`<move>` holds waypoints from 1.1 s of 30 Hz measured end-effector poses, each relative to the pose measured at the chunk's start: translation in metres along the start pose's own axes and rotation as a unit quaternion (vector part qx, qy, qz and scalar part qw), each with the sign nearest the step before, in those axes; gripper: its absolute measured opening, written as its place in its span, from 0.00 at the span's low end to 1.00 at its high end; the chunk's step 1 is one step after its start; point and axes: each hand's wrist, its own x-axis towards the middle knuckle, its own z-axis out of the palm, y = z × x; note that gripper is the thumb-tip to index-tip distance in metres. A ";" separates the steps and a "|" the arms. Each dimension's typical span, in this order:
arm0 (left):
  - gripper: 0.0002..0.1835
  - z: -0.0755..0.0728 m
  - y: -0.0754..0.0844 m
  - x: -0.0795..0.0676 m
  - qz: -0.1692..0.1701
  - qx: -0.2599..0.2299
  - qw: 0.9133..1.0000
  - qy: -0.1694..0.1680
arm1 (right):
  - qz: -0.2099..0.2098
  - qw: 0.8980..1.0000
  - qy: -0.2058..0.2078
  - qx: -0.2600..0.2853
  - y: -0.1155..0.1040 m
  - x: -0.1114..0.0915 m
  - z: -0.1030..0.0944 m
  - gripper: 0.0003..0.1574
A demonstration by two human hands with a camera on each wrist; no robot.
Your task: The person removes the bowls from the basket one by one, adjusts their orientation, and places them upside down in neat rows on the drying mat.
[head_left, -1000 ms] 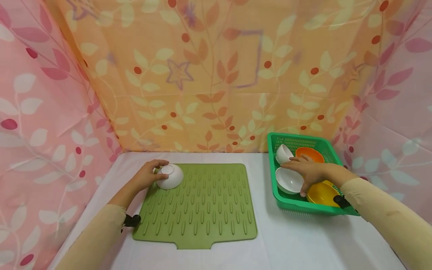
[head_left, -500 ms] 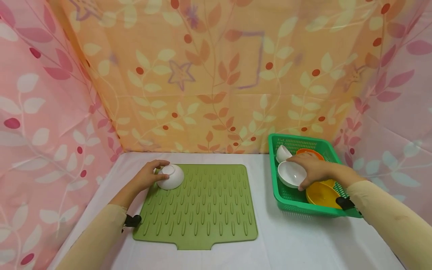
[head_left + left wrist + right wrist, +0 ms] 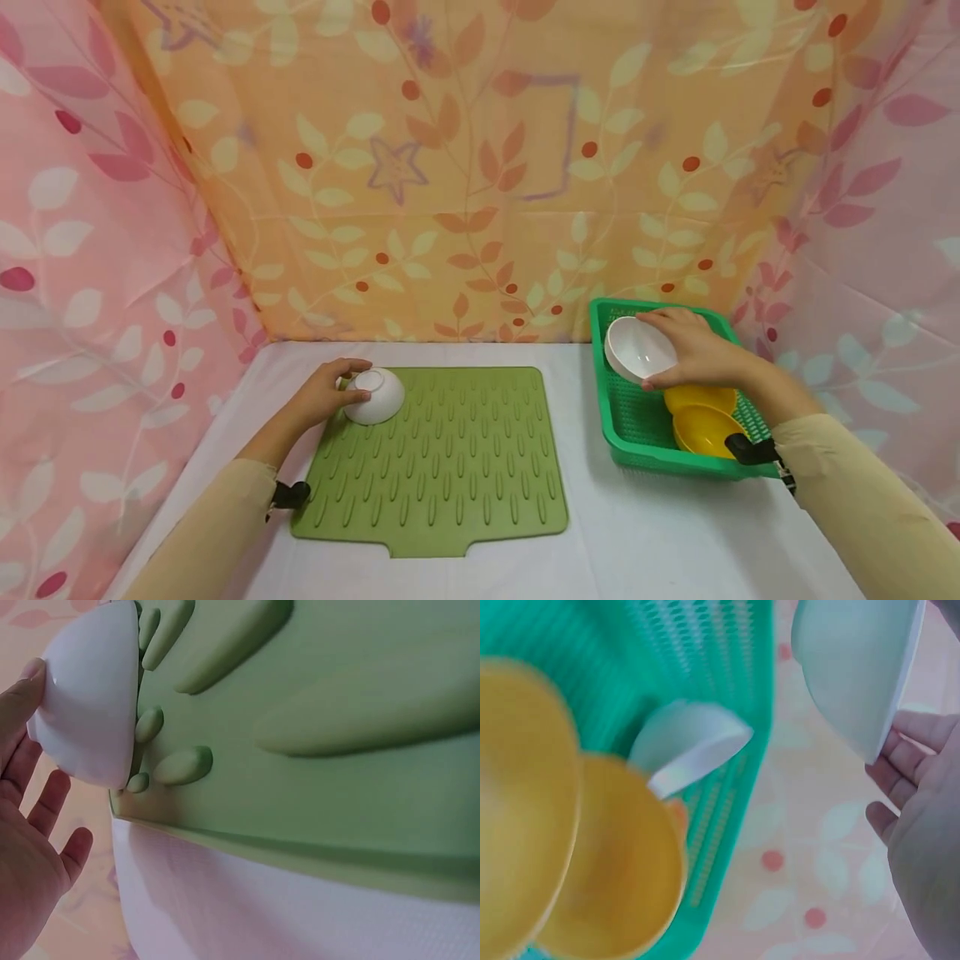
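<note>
At the far left corner of the green ridged mat (image 3: 517,467), a white bowl (image 3: 384,402) stands upside down. My left hand (image 3: 324,395) grips it by the base, thumb on the near side and index finger behind; the left wrist view shows its rim against the mat. A second white bowl (image 3: 636,350) is tilted in the air above the green basket (image 3: 602,400), its opening facing the camera. My right hand (image 3: 703,354) pinches that bowl by its rim. Below it, in the right wrist view, a smaller white bowl (image 3: 688,742) leans inside the basket.
Two yellow bowls (image 3: 703,432) sit in the basket, with a sliver of an orange bowl (image 3: 679,814) behind. White cloth (image 3: 585,533) covers the table. A patterned orange curtain (image 3: 450,167) closes the back, with pink curtains (image 3: 90,333) at the sides.
My right hand has taken hold of the white bowl in the basket and lifted it up and away from me. My left hand has stayed on its upturned bowl.
</note>
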 end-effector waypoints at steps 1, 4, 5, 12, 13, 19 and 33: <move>0.33 0.000 0.000 0.000 -0.001 0.000 1.000 0.000 | 0.002 1.000 0.009 0.007 -0.006 0.000 -0.001 0.69; 0.33 0.000 0.001 0.000 -0.001 0.003 1.000 0.000 | 0.009 0.999 0.036 0.027 -0.023 0.000 0.000 0.70; 0.33 0.000 0.001 -0.001 -0.001 0.003 1.000 -0.001 | 0.012 0.998 0.044 0.034 -0.029 0.000 0.001 0.70; 0.33 -0.002 0.005 -0.004 -0.016 0.025 1.000 0.002 | 0.021 0.994 0.083 0.064 -0.070 0.001 0.017 0.72; 0.33 -0.002 0.006 -0.004 -0.018 0.028 0.999 0.003 | 0.021 0.994 0.087 0.064 -0.076 0.002 0.020 0.72; 0.33 -0.001 0.014 -0.007 -0.028 0.040 0.999 0.004 | 0.022 0.991 0.108 0.078 -0.109 0.007 0.047 0.72; 0.32 0.001 0.025 -0.009 -0.039 0.063 0.997 0.008 | -0.019 0.988 0.109 0.107 -0.155 0.021 0.103 0.73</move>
